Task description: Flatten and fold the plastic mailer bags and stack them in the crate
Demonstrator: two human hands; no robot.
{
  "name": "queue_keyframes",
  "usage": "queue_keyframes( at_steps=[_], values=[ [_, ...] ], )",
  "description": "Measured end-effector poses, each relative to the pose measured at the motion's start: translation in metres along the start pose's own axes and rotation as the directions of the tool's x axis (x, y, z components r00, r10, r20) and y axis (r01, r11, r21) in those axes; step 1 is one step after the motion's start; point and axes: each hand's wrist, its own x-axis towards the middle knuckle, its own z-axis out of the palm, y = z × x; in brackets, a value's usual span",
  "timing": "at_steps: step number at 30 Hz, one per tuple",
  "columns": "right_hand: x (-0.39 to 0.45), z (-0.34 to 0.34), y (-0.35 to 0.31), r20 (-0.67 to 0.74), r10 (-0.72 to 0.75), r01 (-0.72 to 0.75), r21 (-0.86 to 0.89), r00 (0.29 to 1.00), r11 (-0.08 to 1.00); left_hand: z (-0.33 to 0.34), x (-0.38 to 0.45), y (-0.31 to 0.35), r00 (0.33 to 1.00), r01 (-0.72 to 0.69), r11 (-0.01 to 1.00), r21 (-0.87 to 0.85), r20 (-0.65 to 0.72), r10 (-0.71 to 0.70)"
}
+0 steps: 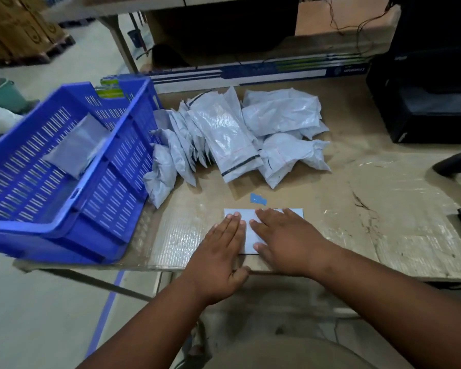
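Grey folded mailer bag [250,230] at table's [383,209] near edge, pressed flat beneath left hand [218,251] and right hand [285,241], both spread-palmed, gripping nothing; unfolded bags [240,137] heaped behind; blue crate [64,227] leftward holding one bag [75,147].

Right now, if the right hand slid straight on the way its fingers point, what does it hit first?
The right hand lies flat on the folded mailer, fingers pointing away and slightly left. Past the mailer's far edge, the first thing is probably the small blue scrap, then the pile of unfolded mailers. The exact line is uncertain.
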Motion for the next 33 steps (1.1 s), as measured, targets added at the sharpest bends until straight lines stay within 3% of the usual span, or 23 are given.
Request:
queue_keyframes(
  at_steps=[3, 6, 9, 13, 17, 23, 26, 28, 30, 33],
  values=[
    [0.01, 0.001, -0.001, -0.166, 0.066, -0.055, 0.067, 0.984, 0.996, -0.014, 0.014, 0.004, 0.994, 0.065, 0.997, -0.045, -0.083, -0.069],
    [0.013, 0.017, -0.01, -0.123, 0.115, -0.105, 0.087, 0.986, 0.991, -0.017, 0.043, 0.014, 0.984, 0.034, 0.994, -0.102, -0.171, -0.051],
    [0.008, 0.03, -0.014, -0.067, 0.082, -0.074, 0.115, 0.994, 0.991, 0.001, 0.062, 0.03, 0.996, -0.046, 0.993, -0.107, -0.08, 0.038],
    [0.005, 0.036, -0.003, -0.105, 0.072, -0.06, 0.108, 0.992, 0.992, 0.012, 0.061, 0.025, 0.997, -0.047, 0.997, -0.055, -0.063, 0.043],
    [-0.007, 0.044, 0.012, -0.137, 0.128, -0.118, 0.078, 0.982, 0.99, 0.011, 0.05, 0.003, 0.998, 0.056, 0.995, 0.08, -0.015, -0.055],
    [-0.045, 0.032, 0.062, 0.038, 0.24, -0.24, -0.017, 0.97, 0.971, -0.001, 0.03, -0.023, 0.973, 0.186, 0.968, 0.167, 0.105, -0.205],
    [-0.046, 0.02, 0.066, 0.072, 0.278, -0.281, 0.031, 0.958, 0.959, -0.015, 0.028, -0.029, 0.949, 0.228, 0.953, 0.201, 0.174, -0.264],
    [-0.035, 0.008, 0.056, -0.013, 0.262, -0.26, 0.091, 0.965, 0.961, -0.024, 0.037, -0.016, 0.965, 0.2, 0.963, 0.183, 0.133, -0.226],
    [-0.015, 0.002, 0.036, -0.111, 0.163, -0.147, 0.142, 0.98, 0.979, -0.022, 0.051, 0.006, 0.994, 0.062, 0.991, 0.12, 0.081, -0.072],
    [0.006, 0.017, 0.013, -0.098, 0.001, 0.016, 0.179, 0.995, 0.984, 0.0, 0.059, 0.021, 0.997, -0.067, 0.996, 0.058, 0.039, 0.065]
  ],
)
